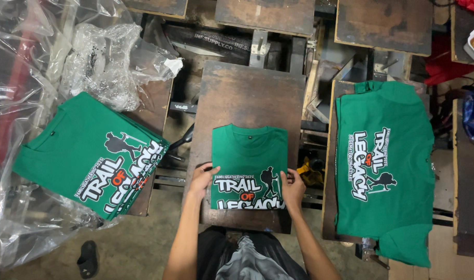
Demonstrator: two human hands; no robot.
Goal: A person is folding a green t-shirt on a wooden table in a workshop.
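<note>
On the middle board: a folded green shirt [249, 167] lies flat on the brown board [247, 93].
Left hand [202, 179]: fingers spread flat, pressing the shirt's left edge.
Right hand [292, 187]: fingers loosely bent, touching the right edge.
Left side: stack of shirts [87, 153] beside plastic wrap [112, 62].
Right side: an unfolded shirt [384, 166].

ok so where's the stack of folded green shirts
In the head view the stack of folded green shirts lies at the left, on clear plastic sheeting, left of the board.
</note>
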